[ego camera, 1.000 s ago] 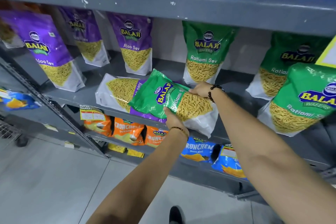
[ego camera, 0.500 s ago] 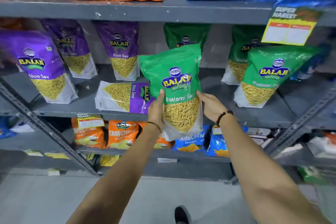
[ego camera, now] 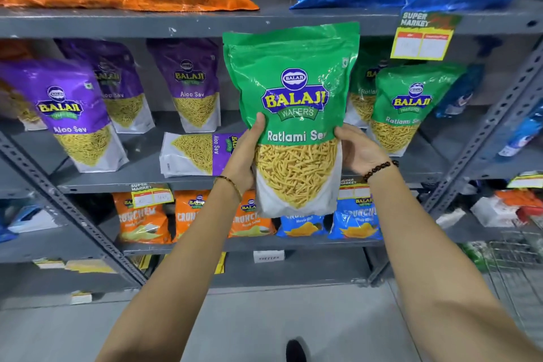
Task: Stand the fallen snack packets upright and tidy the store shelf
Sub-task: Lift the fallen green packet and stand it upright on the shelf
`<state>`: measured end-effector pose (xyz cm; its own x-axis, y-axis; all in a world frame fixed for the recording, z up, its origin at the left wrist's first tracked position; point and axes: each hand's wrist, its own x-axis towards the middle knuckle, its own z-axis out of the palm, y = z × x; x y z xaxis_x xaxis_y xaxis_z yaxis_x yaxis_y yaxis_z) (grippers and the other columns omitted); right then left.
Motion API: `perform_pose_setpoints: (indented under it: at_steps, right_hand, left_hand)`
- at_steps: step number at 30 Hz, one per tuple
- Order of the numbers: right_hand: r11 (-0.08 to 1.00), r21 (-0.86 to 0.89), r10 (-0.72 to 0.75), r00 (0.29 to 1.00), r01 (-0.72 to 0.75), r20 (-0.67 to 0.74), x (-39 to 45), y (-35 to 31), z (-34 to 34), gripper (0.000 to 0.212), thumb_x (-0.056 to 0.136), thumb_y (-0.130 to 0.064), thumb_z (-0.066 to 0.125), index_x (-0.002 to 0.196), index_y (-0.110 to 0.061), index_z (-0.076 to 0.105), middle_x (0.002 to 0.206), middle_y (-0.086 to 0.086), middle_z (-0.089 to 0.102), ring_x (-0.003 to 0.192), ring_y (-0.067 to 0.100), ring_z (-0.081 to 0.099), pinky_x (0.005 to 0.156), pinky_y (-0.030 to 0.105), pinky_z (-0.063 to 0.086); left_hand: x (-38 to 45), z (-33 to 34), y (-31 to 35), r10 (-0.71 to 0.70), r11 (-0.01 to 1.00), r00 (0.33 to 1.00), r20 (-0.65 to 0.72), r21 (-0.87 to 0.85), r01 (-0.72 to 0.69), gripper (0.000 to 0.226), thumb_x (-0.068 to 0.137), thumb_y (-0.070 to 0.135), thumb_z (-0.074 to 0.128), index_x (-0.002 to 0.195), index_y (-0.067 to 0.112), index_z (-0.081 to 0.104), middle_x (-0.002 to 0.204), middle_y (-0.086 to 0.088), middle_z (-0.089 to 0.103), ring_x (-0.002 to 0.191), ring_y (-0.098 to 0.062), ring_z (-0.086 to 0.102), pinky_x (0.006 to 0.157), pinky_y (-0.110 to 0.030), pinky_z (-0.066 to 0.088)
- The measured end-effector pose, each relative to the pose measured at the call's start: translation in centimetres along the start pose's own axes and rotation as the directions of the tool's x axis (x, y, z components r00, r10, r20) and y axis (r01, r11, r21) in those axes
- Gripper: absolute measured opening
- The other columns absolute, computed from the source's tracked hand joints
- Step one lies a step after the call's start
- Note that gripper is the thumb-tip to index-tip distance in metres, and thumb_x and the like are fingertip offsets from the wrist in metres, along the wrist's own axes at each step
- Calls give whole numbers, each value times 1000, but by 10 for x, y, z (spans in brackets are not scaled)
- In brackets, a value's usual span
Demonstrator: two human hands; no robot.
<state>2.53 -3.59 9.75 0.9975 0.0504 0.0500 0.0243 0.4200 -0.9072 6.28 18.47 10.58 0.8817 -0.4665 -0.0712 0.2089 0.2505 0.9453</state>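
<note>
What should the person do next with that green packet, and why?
Probably set the green Ratlami Sev packet upright on the middle shelf, beside the standing green packets. Both hands hold it off the shelf: left hand, right hand. The purple Aloo Sev packet lies flat.

Even, bright overhead light glints off the green packet (ego camera: 291, 91); edges bow outward and look perhaps slightly blurred.

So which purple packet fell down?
The purple Aloo Sev packet beside the left hand lies flat on its side; the other purple packets stand upright.
</note>
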Motion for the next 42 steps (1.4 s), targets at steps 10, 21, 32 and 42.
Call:
perform_pose_setpoints:
  at_steps: [10,21,32,42]
  right_hand:
    - [997,67,36,999,-37,15,24,2,-39,54,41,-24,92,89,-11,72,84,0,77,79,12,72,78,27,57]
    - [991,-128,12,966,-47,-258,98,22,-83,16,93,-6,45,82,-13,55,74,-8,72,73,9,64,69,22,51]
    - [998,-59,-26,913,2,-407,148,35,-101,19,94,-4,43,86,-13,58,82,-2,70,83,13,60,77,25,48]
    - [999,-8,35,798,-49,-601,141,45,-95,30,90,-4,49,119,-12,55,101,1,65,100,18,59,89,32,47]
  left_hand:
    - [41,5,-17,-50,999,999,-17,2,50,39,89,53,45,102,24,66,103,-4,74,98,-22,69,94,-41,52]
    - [136,3,-25,-20,982,993,-120,182,42,40,97,30,45,125,4,55,128,-10,61,105,-19,61,105,-35,43]
    - [201,-14,-33,-49,986,996,-80,158,61,31,97,22,47,122,6,56,117,-8,62,91,-8,65,95,-27,53]
    - [204,-40,-31,-41,954,998,-39,296,51,40,87,8,61,126,0,53,115,-9,63,89,-7,62,78,-11,52]
